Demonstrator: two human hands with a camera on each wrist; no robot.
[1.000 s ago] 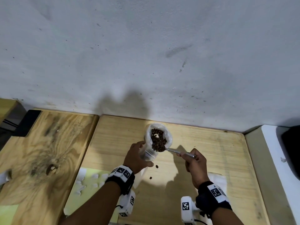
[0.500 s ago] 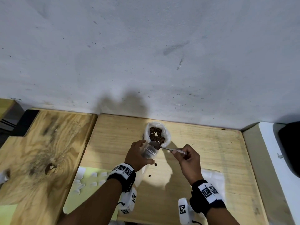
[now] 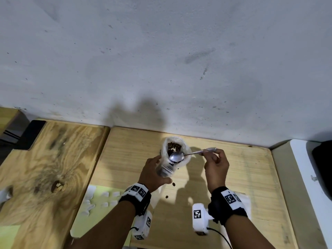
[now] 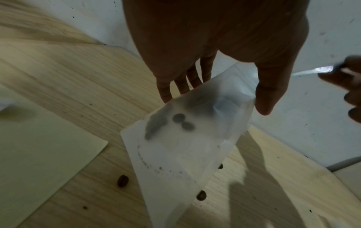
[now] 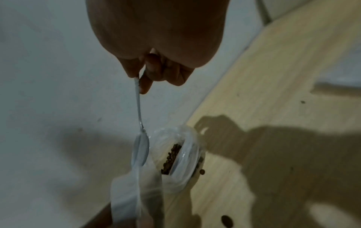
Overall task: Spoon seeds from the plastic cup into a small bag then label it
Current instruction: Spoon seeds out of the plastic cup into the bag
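The plastic cup (image 3: 175,143) of brown seeds (image 3: 173,146) stands at the back of the light wooden table (image 3: 125,159), near the wall. Just in front of it my left hand (image 3: 163,168) holds the small clear bag (image 3: 166,170) between fingers and thumb, mouth up. Several seeds (image 4: 181,122) show through the bag (image 4: 185,146). My right hand (image 3: 206,152) pinches the end of a metal spoon (image 3: 177,156). The spoon's bowl is tipped at the bag's mouth, with no seeds on it. In the right wrist view the spoon (image 5: 139,148) is edge-on beside the cup (image 5: 181,158).
Loose seeds (image 3: 173,184) lie on the table under my left hand. A pale green sheet (image 3: 100,200) with small white labels lies front left. White paper (image 3: 246,196) lies by my right wrist. A knotty board (image 3: 45,168) adjoins left, a white ledge (image 3: 305,177) right.
A second ago the spoon was heaped with seeds over the cup. It has since swung to the bag's mouth, tipped and emptied, and my right hand has risen toward the back right.
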